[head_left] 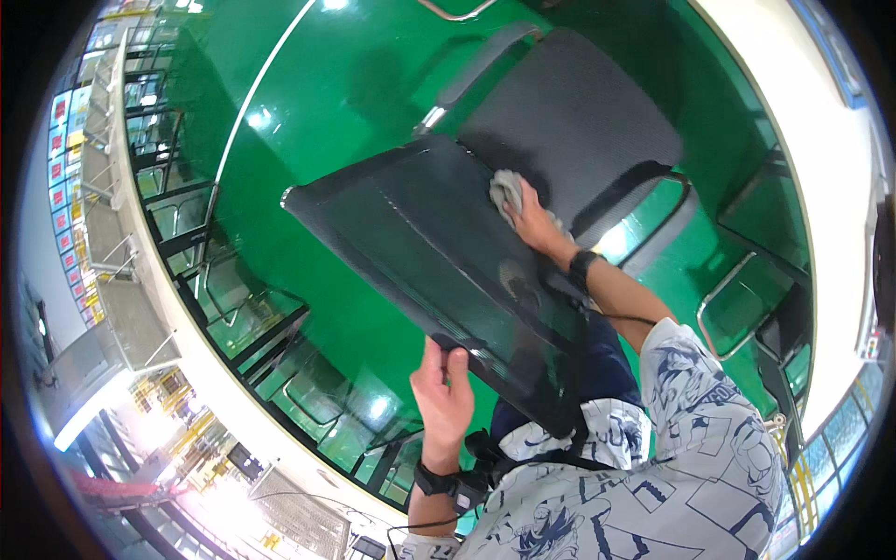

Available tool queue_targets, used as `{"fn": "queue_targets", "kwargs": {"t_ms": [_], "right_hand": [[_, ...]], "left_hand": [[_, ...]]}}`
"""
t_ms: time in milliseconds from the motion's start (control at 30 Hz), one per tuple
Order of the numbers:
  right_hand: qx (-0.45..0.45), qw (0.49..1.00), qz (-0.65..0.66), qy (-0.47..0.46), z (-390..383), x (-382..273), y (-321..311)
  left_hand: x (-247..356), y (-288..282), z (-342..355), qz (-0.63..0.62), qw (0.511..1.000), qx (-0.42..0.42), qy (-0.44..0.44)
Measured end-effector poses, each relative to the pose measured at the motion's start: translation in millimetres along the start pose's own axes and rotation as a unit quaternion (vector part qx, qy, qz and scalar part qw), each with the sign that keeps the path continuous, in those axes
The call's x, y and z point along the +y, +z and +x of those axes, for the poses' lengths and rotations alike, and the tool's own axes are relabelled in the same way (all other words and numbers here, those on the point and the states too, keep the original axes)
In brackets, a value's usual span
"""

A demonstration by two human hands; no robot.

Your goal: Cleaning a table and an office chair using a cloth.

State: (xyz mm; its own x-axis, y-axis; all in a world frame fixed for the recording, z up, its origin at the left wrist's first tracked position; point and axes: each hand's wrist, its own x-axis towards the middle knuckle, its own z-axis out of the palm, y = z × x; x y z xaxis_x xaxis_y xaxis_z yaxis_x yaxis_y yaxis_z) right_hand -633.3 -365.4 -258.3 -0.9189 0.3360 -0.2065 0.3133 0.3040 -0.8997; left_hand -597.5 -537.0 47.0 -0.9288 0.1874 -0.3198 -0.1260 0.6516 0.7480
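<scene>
A dark chair fills the middle: its mesh backrest (401, 243) is nearest me, and its grey padded seat (569, 112) extends beyond, with armrests on either side. My left hand (441, 397) grips the near edge of the backrest, fingers closed on it from below. My right hand (537, 219) is closed on a crumpled grey cloth (507, 193), pressed at the backrest's far side, where it meets the seat. Part of the cloth is hidden under my fingers.
The floor (233, 56) is glossy green with a white line. A long pale curved bench or table edge (201, 383) runs along the left, with several chairs (201, 261) beside it. A similar pale edge (803, 112) and more chairs (756, 299) stand on the right.
</scene>
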Motion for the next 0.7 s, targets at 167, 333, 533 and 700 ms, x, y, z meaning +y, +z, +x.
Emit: {"fn": "queue_targets", "kwargs": {"t_ms": [167, 333, 533, 700], "right_hand": [[-0.084, 0.996, -0.007, -0.001, -136.1, -35.9, -65.8], [-0.148, 0.983, 0.080, -0.077, -186.3, -140.0, -106.1], [-0.207, 0.943, 0.123, -0.231, -88.8, -243.1, -62.4], [-0.089, 0.914, 0.158, -0.364, 35.5, -286.7, 14.7]], "left_hand": [[-10.8, -2.7, 2.8, -0.040, 0.999, 0.013, -0.010], [-8.7, -3.6, 5.8, -0.068, 0.998, 0.004, -0.016], [-44.4, -8.5, 1.6, -0.104, 0.994, -0.038, -0.006], [-29.8, -3.7, 3.1, -0.146, 0.989, -0.009, -0.025]]}}
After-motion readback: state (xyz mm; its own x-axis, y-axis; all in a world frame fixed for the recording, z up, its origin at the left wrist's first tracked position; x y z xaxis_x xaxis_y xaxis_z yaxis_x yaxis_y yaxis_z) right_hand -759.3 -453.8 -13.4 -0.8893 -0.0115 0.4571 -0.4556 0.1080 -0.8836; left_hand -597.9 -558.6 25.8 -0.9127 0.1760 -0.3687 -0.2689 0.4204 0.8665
